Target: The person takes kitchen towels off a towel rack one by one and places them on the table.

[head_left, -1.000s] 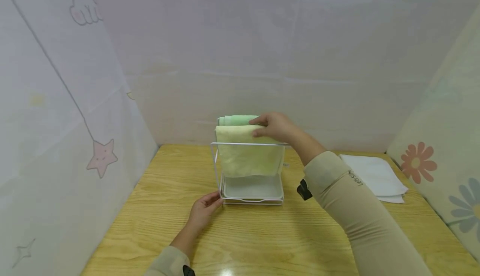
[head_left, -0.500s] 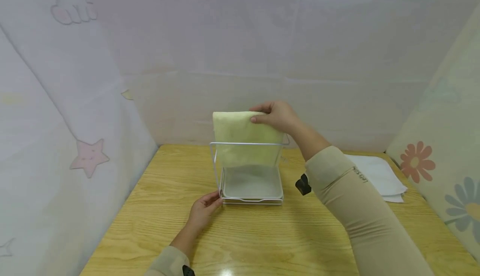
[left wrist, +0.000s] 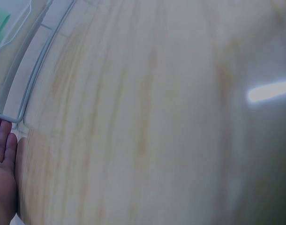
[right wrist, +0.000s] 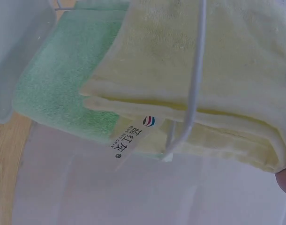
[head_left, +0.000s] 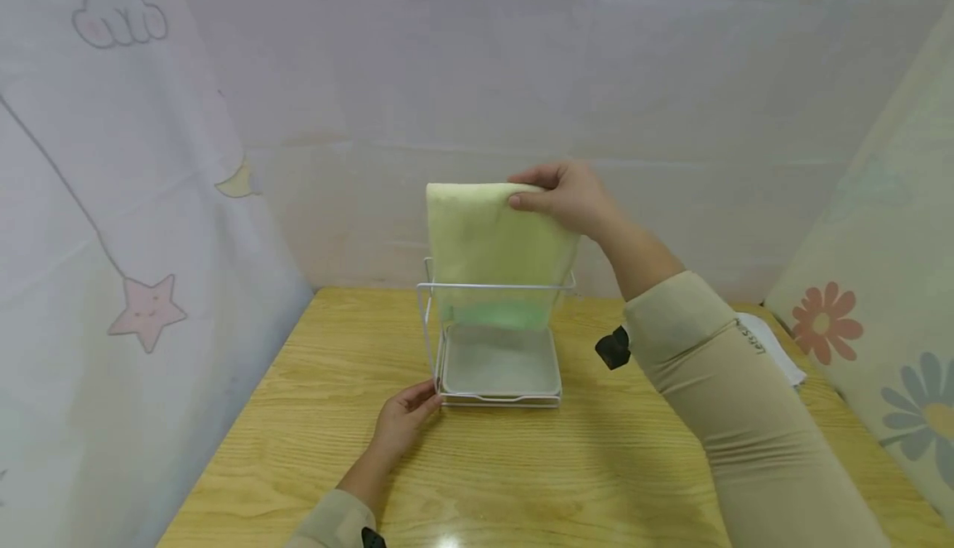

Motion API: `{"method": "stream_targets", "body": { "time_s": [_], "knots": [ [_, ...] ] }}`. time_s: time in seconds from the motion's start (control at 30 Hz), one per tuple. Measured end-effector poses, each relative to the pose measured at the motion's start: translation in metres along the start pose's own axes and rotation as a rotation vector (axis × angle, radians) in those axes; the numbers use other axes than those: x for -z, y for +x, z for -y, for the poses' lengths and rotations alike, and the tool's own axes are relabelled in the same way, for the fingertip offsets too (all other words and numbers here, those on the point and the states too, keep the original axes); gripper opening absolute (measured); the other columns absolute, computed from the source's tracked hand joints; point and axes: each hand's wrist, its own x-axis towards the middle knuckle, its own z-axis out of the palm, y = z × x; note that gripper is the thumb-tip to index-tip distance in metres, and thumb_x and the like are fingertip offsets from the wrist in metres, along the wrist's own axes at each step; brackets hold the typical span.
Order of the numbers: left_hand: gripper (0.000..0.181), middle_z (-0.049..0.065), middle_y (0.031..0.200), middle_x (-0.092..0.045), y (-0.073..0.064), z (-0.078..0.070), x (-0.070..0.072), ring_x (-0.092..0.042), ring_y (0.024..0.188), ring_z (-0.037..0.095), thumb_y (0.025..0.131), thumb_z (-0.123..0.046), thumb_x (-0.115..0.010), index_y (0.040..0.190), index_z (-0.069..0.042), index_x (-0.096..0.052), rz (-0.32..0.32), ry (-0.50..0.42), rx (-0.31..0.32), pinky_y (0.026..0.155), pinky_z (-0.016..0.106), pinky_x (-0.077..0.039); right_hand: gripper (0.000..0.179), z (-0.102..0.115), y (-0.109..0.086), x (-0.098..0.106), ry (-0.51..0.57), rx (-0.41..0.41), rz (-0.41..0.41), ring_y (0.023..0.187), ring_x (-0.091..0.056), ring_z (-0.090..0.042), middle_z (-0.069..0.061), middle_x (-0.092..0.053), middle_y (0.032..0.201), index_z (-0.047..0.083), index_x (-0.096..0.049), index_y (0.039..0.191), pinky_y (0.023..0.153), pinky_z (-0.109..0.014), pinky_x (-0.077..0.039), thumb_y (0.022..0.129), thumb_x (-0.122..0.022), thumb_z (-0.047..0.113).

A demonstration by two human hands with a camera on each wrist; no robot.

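"Right hand [head_left: 570, 196]?"
"Pinching one yellow towel [head_left: 488, 237], partly above one rack [head_left: 484, 286], green cloth [right wrist: 72, 65] showing below."
"Left hand [head_left: 403, 421]?"
"Touching the rack's near left corner; can't tell if it grips."

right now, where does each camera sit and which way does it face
Head: on the head, facing forward and down at the rack, yellow cloth and table; left fingers, right fingers and both sleeves show.
Left wrist: on that wrist, facing mostly the table, the rack's corner at left; left fingers and palm show.
Right wrist: on that wrist, facing the yellow cloth and green cloth up close; just a sliver of the right fingers shows at right.
Shared: head and right wrist both show both cloths.
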Motion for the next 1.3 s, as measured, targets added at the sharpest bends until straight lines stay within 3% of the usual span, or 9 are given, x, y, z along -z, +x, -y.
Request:
{"method": "stream_targets", "body": {
  "time_s": [0.17, 0.47, 0.8, 1.07, 1.3],
  "knots": [
    [0.040, 0.019, 0.128, -0.065, -0.001, -0.001, -0.001, -0.062, 0.118, 0.027, 0.091, -0.016, -0.070, 0.126, 0.002, -0.063, 0.001, 0.011, -0.006, 0.091, 0.019, -0.054, 0.037, 0.011, -0.003, 0.014, 0.021, 0.013, -0.036, 0.070, -0.066, -0.008, -0.003, -0.075, 0.112, 0.020, -0.072, 0.119, 0.062, -0.025, -0.054, 0.085, -0.078, 0.031],
    [0.040, 0.018, 0.128, -0.065, 0.001, 0.000, 0.000, -0.060, 0.121, 0.030, 0.091, -0.017, -0.070, 0.126, 0.001, -0.063, 0.002, 0.004, 0.009, 0.092, 0.021, -0.054, 0.041, 0.029, -0.008, 0.034, 0.054, 0.041, -0.080, 0.064, -0.065, -0.006, 0.014, -0.074, 0.088, 0.019, -0.072, 0.119, 0.059, -0.023, -0.053, 0.082, -0.081, 0.032],
    [0.041, 0.016, 0.129, -0.065, 0.005, 0.002, -0.002, -0.059, 0.122, 0.028, 0.090, -0.020, -0.071, 0.126, -0.001, -0.064, 0.003, 0.003, -0.002, 0.091, 0.016, -0.052, 0.035, 0.044, -0.025, 0.060, 0.169, 0.129, -0.104, 0.062, -0.068, -0.006, 0.016, -0.074, 0.079, 0.013, -0.074, 0.114, 0.058, -0.021, -0.056, 0.081, -0.082, 0.021],
    [0.039, 0.018, 0.125, -0.066, 0.005, 0.001, -0.004, -0.063, 0.116, 0.022, 0.090, -0.018, -0.071, 0.124, 0.001, -0.064, -0.022, 0.032, -0.034, 0.088, 0.012, -0.050, 0.021, 0.032, -0.047, 0.085, 0.164, 0.124, -0.137, 0.061, -0.068, -0.003, 0.016, -0.075, 0.078, 0.025, -0.078, 0.098, 0.055, -0.020, -0.054, 0.079, -0.084, 0.019],
    [0.039, 0.018, 0.125, -0.066, 0.007, 0.001, -0.005, -0.062, 0.117, 0.023, 0.091, -0.018, -0.071, 0.124, 0.001, -0.064, -0.016, 0.049, -0.030, 0.089, 0.013, -0.051, 0.020, 0.008, -0.072, 0.110, 0.106, 0.101, -0.159, 0.061, -0.068, -0.004, 0.018, -0.075, 0.079, 0.030, -0.078, 0.099, 0.053, -0.021, -0.055, 0.082, -0.081, 0.020]
  ]
}}
